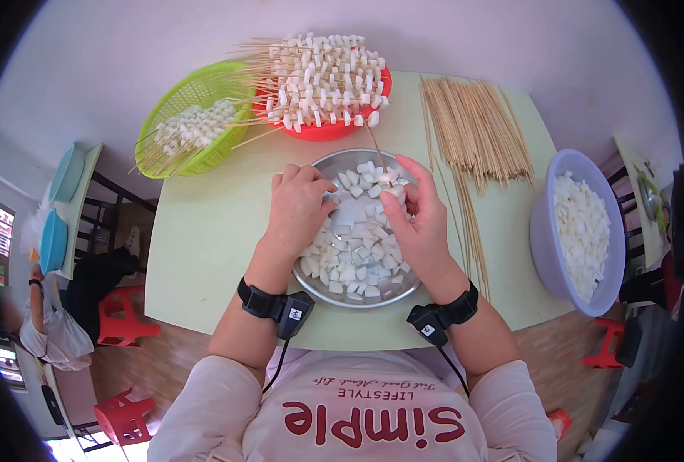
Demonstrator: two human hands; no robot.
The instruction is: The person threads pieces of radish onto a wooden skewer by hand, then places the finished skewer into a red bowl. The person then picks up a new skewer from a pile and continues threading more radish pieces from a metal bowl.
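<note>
My right hand [419, 223] is closed around a bamboo skewer [377, 146], its thumb and fingers at white cubes threaded near the lower end. The skewer points up and away, its far end reaching the pile of finished sticks. My left hand [299, 204] is closed in a pinch over the left rim of a round metal tray [339, 299]. A small white piece [332, 197] shows at its fingertips, partly hidden. In the tray lie many loose white cubes [349, 254], of a food I cannot identify.
Behind the tray, loaded skewers [322, 81] fill a red basin [330, 132]. A green basket [174, 96] at left holds more. Bare bamboo skewers [476, 127] lie at back right. A lilac tub [543, 239] of white cubes stands at right. Another person [57, 331] sits far left.
</note>
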